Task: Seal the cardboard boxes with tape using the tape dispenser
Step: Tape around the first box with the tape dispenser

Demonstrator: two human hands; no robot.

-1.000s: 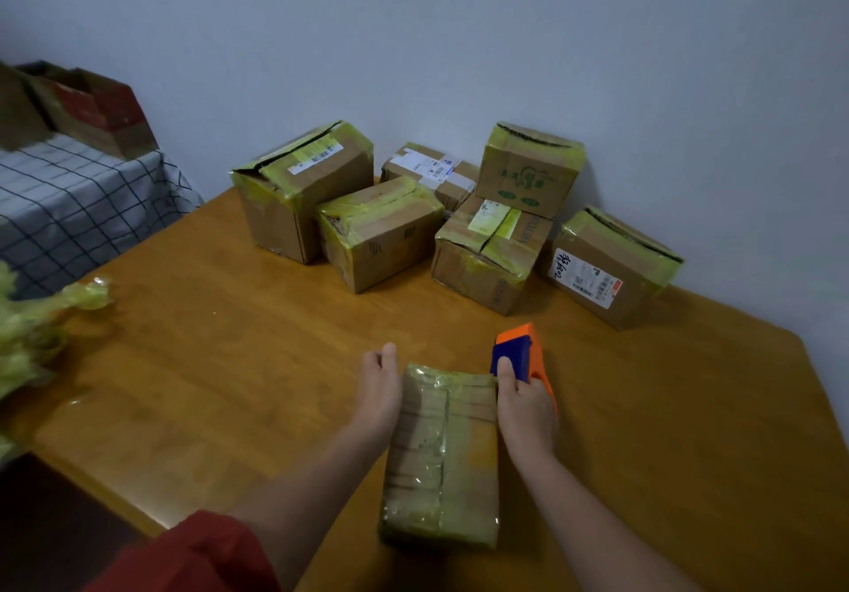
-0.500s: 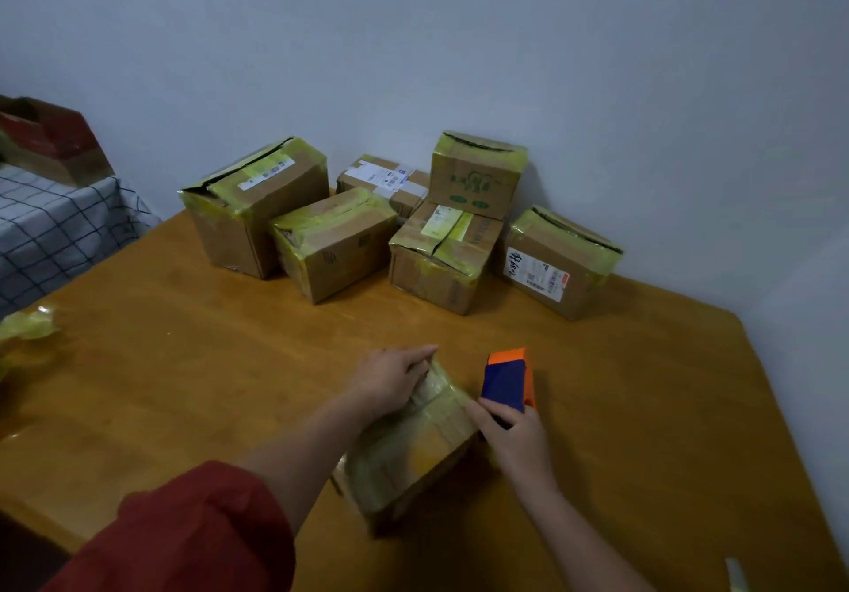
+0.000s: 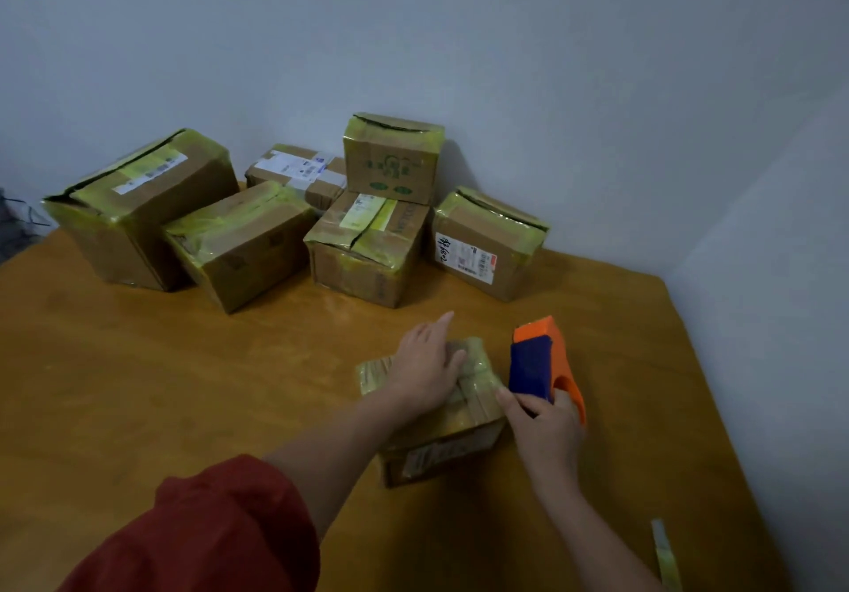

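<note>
A small cardboard box [image 3: 452, 435], wrapped in yellowish tape, lies on the wooden table [image 3: 183, 385] in front of me. My left hand [image 3: 425, 368] rests flat on its top, fingers spread toward the far edge. My right hand [image 3: 546, 430] touches the box's right side and grips the orange and blue tape dispenser [image 3: 542, 362], which stands just right of the box. Whether tape runs from the dispenser to the box is hidden by the hand.
Several taped cardboard boxes [image 3: 367, 247] are clustered at the far side against the wall, one [image 3: 393, 157] stacked on another. A loose strip of tape [image 3: 664, 555] hangs at the table's near right edge. The wall closes in on the right.
The small box was turned from lengthwise to slanted across the table and shifted forward. My left hand moved from its side onto its top. The view swung to the right.
</note>
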